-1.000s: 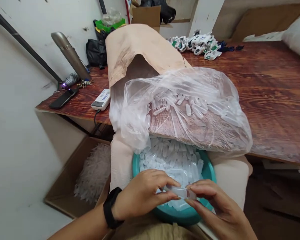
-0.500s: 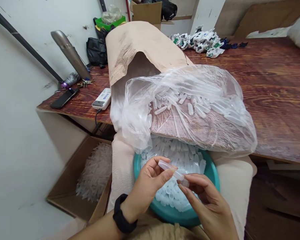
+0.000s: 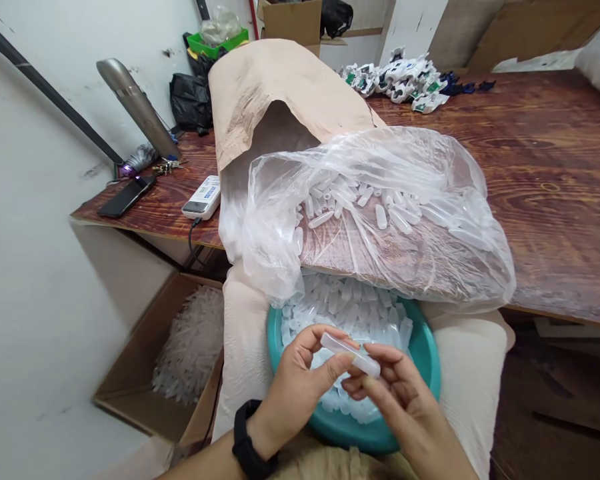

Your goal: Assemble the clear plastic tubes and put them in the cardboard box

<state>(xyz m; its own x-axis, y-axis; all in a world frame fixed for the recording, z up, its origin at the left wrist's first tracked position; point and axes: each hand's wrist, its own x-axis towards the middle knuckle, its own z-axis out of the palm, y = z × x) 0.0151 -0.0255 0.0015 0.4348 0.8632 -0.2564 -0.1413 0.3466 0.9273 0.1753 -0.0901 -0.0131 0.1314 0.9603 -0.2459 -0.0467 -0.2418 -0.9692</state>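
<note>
A small translucent white plastic tube is held slantwise between my two hands. My left hand, with a black band on the wrist, pinches its upper left part between thumb and fingers. At the lower right end, my right hand closes thumb and fingertips on the same tube. Under both hands a teal basin sits between my legs, full of similar white tubes. Part of the basin is hidden behind my hands.
On the wooden table, a clear plastic bag of loose tubes spills from a large paper sack. A cardboard box of clear plastic pieces stands at lower left. A phone, power bank and flask lie left.
My hands have moved slightly down and right with the tube. A second piece seen by its lower end now appears joined with it or hidden; my right fingers have shifted along that end.
</note>
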